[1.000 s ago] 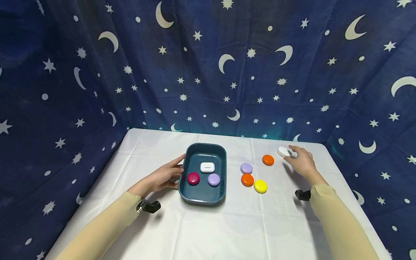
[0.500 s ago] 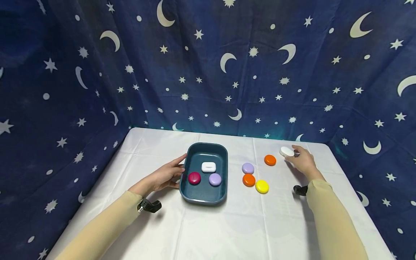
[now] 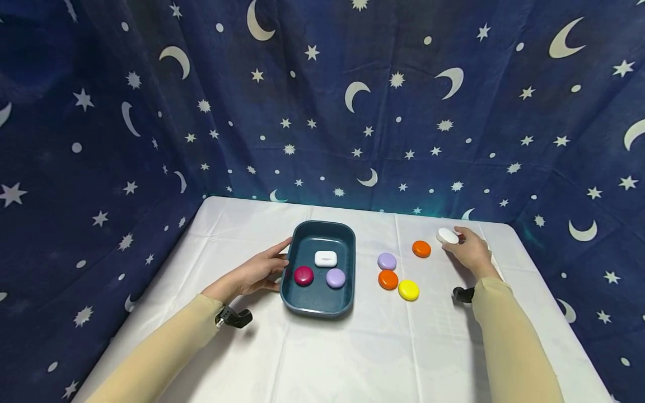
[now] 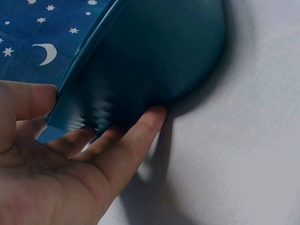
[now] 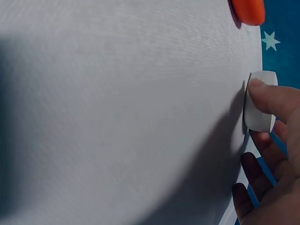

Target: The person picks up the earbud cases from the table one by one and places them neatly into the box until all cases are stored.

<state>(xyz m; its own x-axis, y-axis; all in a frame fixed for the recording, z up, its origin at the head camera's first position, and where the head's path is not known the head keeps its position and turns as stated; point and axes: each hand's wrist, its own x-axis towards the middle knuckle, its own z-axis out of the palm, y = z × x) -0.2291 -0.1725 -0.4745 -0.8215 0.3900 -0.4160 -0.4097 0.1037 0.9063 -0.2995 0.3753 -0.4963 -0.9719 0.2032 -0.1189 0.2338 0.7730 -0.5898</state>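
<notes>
At the table's far right, my right hand [image 3: 471, 251] pinches a white oval piece [image 3: 447, 236] between thumb and fingers; the right wrist view shows the thumb [image 5: 269, 97] on the flat side of this thick piece [image 5: 259, 112]. My left hand [image 3: 257, 272] touches the left wall of a dark teal tray [image 3: 316, 309], its fingers [image 4: 140, 140] extended along the outside in the left wrist view. Inside the tray lie a small white case [image 3: 325, 258], a crimson disc [image 3: 303, 275] and a lilac disc [image 3: 336, 278].
Between tray and right hand sit a lilac disc [image 3: 387, 261], an orange disc [image 3: 388, 279], a yellow disc [image 3: 409, 290] and another orange disc [image 3: 421, 249]. A white cloth covers the table [image 3: 353, 358]. A dark blue star-patterned curtain [image 3: 322, 101] hangs behind and at both sides.
The head view has shifted slightly. My right hand has turned a little around the white oval piece, which now shows more of its top. The left hand stays against the tray.
</notes>
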